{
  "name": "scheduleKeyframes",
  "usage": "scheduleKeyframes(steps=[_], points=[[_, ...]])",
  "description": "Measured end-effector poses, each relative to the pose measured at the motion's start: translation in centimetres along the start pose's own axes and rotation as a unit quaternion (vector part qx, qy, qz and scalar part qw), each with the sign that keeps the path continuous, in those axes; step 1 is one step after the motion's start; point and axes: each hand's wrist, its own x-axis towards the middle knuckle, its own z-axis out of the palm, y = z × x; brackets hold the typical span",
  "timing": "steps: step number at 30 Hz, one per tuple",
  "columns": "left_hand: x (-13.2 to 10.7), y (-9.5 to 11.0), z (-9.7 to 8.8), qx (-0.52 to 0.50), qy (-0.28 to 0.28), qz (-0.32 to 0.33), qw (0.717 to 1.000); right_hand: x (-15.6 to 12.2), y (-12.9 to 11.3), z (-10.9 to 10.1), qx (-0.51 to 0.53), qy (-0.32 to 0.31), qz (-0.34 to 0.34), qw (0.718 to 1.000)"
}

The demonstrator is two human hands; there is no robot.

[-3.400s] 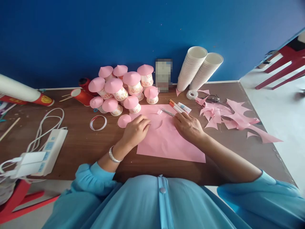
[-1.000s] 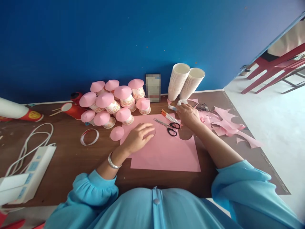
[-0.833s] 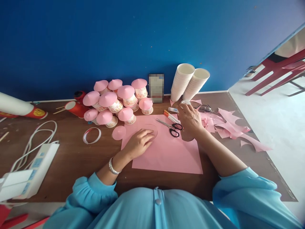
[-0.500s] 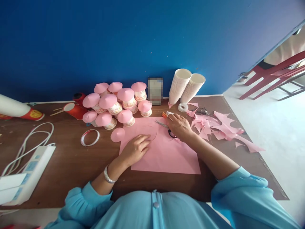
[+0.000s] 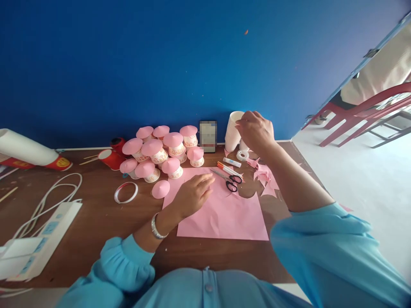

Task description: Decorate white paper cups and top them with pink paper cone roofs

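Note:
My left hand (image 5: 195,194) rests over a sheet of pink paper (image 5: 221,222), fingers stretched out and holding nothing. Beyond its fingertips, scissors (image 5: 228,178) with black handles lie on the sheet. My right hand (image 5: 256,130) is raised at two stacks of white paper cups (image 5: 231,136), fingers bent in at the rims. It covers most of the right stack, and what its fingers grip is hidden. An orange marker (image 5: 224,167) and a white glue stick (image 5: 231,162) lie near the scissors. A roll of tape (image 5: 242,155) lies below the cups.
Several paper cups with pink cone tops (image 5: 152,147) stand back left; a loose pink cone (image 5: 161,189) lies nearer. Pink scraps (image 5: 266,177) lie right. A tape ring (image 5: 126,192), red cups (image 5: 110,159), a power strip (image 5: 48,239) and a phone-like device (image 5: 208,137) are around.
My right hand has moved from the marker and scissors up to the paper cup stacks, uncovering the scissors, marker and glue stick. My left hand stays on the pink paper. The view has shifted slightly.

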Motion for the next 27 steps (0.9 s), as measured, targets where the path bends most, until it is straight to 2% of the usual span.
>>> scheduleKeyframes(steps=[5,8,11,14,18,27], points=[[8.6,0.8,-0.4,0.037,0.006,0.031,0.999,3.9,0.6,-1.9,-0.036,-0.108,0.000,0.994],[13.4,0.6,0.5,0.069,0.007,0.007,0.998,4.8,0.4,-2.5,-0.049,-0.134,-0.007,0.990],[16.4,0.4,2.0,0.119,-0.023,-0.040,0.992,5.4,0.1,-2.8,-0.058,-0.140,-0.029,0.988],[17.6,0.3,3.5,0.157,-0.026,-0.054,0.986,6.1,0.2,-2.8,-0.066,-0.150,-0.044,0.986],[17.5,0.3,4.8,0.175,-0.014,-0.057,0.983,6.8,0.6,-2.6,-0.075,-0.165,-0.058,0.982],[16.9,0.9,5.1,0.183,-0.042,-0.050,0.981,6.8,1.0,-2.1,-0.068,-0.157,-0.078,0.982]])
